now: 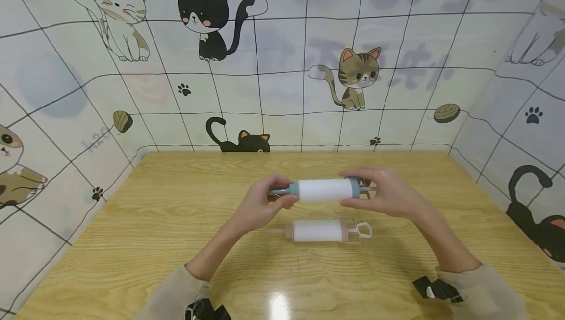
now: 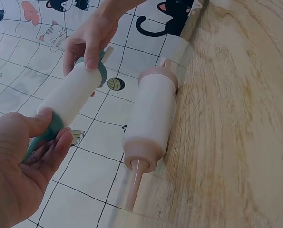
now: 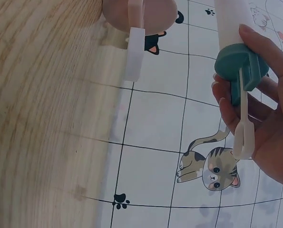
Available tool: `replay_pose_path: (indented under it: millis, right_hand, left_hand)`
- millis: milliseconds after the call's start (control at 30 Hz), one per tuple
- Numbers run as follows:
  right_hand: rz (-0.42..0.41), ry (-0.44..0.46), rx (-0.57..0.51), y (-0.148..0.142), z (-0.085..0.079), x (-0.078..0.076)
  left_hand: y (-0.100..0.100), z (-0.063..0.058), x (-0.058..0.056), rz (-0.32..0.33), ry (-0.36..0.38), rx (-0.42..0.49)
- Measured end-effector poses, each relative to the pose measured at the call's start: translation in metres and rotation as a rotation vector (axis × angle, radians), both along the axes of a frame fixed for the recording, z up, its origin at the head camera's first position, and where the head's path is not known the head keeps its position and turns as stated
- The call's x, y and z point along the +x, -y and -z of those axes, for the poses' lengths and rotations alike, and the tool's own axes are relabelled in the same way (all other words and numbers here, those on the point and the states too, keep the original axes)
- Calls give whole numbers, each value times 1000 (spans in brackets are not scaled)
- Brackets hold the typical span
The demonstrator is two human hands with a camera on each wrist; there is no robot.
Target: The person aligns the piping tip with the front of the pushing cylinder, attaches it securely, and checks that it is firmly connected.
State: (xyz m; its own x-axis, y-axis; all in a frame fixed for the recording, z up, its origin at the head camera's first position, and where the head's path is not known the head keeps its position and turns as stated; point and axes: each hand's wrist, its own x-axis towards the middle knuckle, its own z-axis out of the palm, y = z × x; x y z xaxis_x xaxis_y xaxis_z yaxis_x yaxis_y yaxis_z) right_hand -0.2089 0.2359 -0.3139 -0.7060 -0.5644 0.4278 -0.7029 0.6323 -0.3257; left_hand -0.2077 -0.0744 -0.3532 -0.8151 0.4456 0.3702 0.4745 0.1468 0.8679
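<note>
Both hands hold up a white syringe-like tube with teal ends [image 1: 324,190], level above the table. My left hand [image 1: 265,202] pinches its teal nozzle end between thumb and fingers. At the other end, my right hand [image 1: 384,192] grips the teal collar, where a white pull handle [image 3: 244,137] sticks out toward the palm. A second tube of the same shape, white with pink ends [image 1: 318,230], lies on the table nearer me. Its thin pink nozzle [image 2: 136,185] points left and its looped handle [image 1: 364,230] right; neither hand touches it.
The wooden table [image 1: 185,182] runs back to a wall sheet [image 1: 282,89] printed with grid lines, cats and paw marks. Similar sheets stand at left and right. Each sleeve carries a black strapped device [image 1: 437,289] at the wrist.
</note>
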Motion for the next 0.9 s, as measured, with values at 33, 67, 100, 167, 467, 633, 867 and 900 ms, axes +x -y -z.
replay_pose_path:
  millis: [33, 67, 100, 167, 467, 633, 867, 900]
  right_hand:
    - [4, 11, 0, 0, 0, 0]
    - [4, 19, 0, -1, 1, -1]
    - [4, 23, -2, -1, 1, -2]
    - [-4, 24, -13, -3, 3, -3]
    - [-92, -4, -113, -10, 9, -9]
    - [-94, 23, -155, -16, 13, -13]
    - [-64, 29, -152, -16, 14, -18]
    - [-58, 35, -151, -16, 14, -19]
  left_hand:
    - [0, 0, 0, 0, 17, 7]
    - [0, 1, 0, 0, 37, 15]
    - [0, 1, -1, 0, 54, 25]
    - [0, 1, -2, -3, 80, 39]
    - [2, -1, -4, -9, 138, 66]
    - [2, 0, -8, -23, 162, 74]
    - [1, 0, -14, -14, 163, 101]
    - [1, 1, -16, -15, 164, 104]
